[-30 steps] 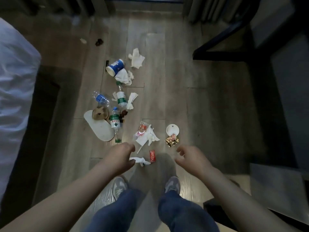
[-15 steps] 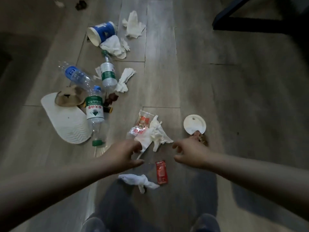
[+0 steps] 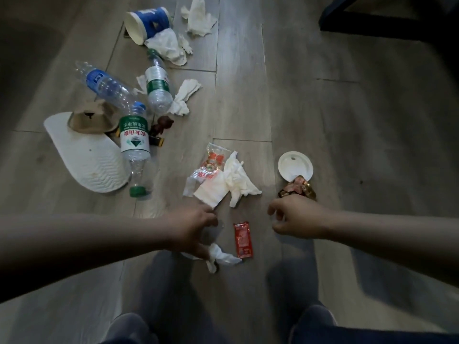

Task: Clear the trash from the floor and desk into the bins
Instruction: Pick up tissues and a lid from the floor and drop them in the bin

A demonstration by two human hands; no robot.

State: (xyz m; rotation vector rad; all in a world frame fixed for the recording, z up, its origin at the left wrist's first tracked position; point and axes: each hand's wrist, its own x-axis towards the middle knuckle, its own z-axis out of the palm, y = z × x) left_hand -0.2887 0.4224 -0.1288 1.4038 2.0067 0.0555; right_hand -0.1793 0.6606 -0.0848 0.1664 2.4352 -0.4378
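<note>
Trash lies scattered on the wooden floor. My left hand (image 3: 192, 229) reaches down onto a crumpled white tissue (image 3: 222, 256) near my feet, and its fingertips touch the tissue's left end. A red sauce sachet (image 3: 243, 240) lies just right of it, between my hands. My right hand (image 3: 296, 217) hovers with loosely curled fingers and holds nothing. It is just below a shiny crumpled wrapper (image 3: 298, 189) and a white cup lid (image 3: 294, 165). A pile of tissues (image 3: 228, 186) with a clear snack wrapper (image 3: 211, 160) lies beyond my hands.
Further left lie a green-label bottle (image 3: 135, 142), a second green-label bottle (image 3: 157, 85), a blue-label bottle (image 3: 104, 83), a white slipper (image 3: 89, 160), a brown paper scrap (image 3: 93, 117) and a blue paper cup (image 3: 147, 23) with more tissues (image 3: 198, 19). A dark furniture leg (image 3: 372, 23) crosses the top right.
The view has dropped closer to the floor. My left hand moved down onto the small tissue by my feet. My right hand drew back from the cup lid toward the sachet.
</note>
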